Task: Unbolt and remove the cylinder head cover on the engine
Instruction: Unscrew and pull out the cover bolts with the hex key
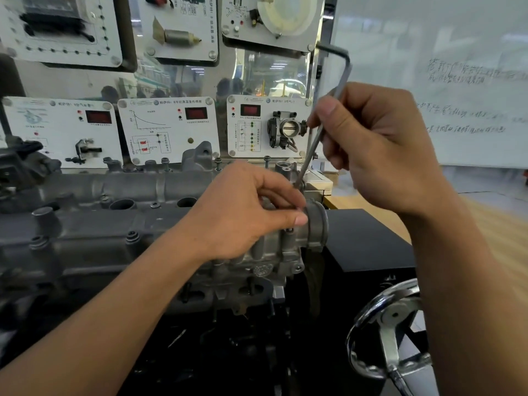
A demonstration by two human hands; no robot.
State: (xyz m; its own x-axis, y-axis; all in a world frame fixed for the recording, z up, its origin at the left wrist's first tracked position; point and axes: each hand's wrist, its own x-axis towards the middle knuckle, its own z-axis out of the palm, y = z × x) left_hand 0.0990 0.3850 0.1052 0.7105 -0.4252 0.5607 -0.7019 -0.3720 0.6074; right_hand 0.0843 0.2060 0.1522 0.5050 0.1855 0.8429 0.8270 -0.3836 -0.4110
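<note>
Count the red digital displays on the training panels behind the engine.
3, all on the lower row: left panel's display, middle panel's display, right panel's display. Upper panels are cropped; more may be hidden.

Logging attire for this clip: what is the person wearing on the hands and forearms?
Nothing visible. The left hand and right hand are bare: no gloves, rings or watch. The left forearm and right forearm are uncovered as far as the frame shows, with no sleeve edge in view.
</note>
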